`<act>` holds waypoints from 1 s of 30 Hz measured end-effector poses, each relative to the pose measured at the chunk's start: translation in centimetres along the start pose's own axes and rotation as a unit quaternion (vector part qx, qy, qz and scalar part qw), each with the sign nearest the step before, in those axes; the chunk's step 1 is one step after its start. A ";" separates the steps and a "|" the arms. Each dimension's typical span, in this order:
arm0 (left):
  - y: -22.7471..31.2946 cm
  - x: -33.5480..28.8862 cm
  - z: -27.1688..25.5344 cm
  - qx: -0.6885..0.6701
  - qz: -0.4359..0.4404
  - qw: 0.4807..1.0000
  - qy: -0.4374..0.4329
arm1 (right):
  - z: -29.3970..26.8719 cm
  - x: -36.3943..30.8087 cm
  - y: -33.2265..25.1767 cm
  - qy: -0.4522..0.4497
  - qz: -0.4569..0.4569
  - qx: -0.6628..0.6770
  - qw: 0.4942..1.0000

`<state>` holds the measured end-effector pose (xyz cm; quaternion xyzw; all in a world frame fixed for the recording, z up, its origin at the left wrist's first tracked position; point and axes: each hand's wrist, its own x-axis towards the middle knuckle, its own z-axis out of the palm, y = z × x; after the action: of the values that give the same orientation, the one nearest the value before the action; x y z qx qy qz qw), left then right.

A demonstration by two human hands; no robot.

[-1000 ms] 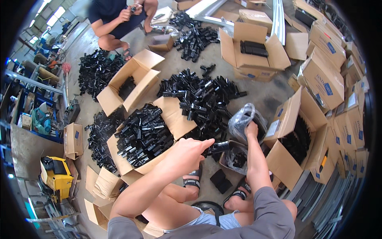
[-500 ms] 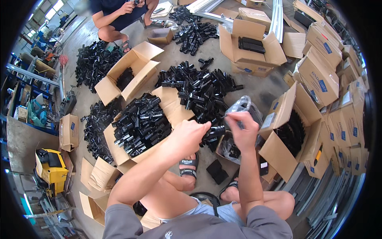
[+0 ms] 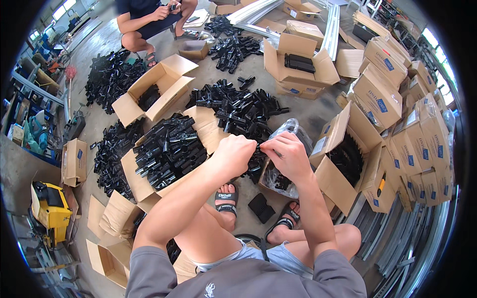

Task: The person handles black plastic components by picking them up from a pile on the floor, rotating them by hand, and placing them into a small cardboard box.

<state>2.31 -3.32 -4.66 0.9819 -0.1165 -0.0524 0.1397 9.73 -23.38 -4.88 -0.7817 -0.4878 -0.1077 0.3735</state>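
My left hand point(image 3: 234, 154) and my right hand point(image 3: 286, 155) meet in front of me, both closed on a small black plastic part point(image 3: 259, 147) that is mostly hidden between the fingers. Just behind and below my hands sits a clear plastic bag point(image 3: 293, 130) of black parts. A heap of black plastic connectors point(image 3: 238, 107) lies on the floor beyond my hands. To the left an open cardboard box point(image 3: 130, 168) is filled with more black parts point(image 3: 169, 149).
An open box point(image 3: 330, 164) with black parts stands at my right, another open box point(image 3: 154, 82) at the left back. Stacked closed cartons point(image 3: 422, 144) line the right. A crouching person point(image 3: 149, 20) works at the top. A yellow machine point(image 3: 48, 206) sits lower left.
My right hand left the plastic bag and came up to meet my left hand; both now grip the black part together. The view tilted slightly.
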 end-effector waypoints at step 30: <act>5.1 -2.4 -5.3 -0.310 0.002 0.947 0.091 | 0.8 -6.5 -0.4 0.210 0.297 0.627 0.689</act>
<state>-0.39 -6.13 1.99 0.8907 -0.0835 0.0037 0.4469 6.00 -27.18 -8.75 -0.4263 -0.0928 0.1786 0.8819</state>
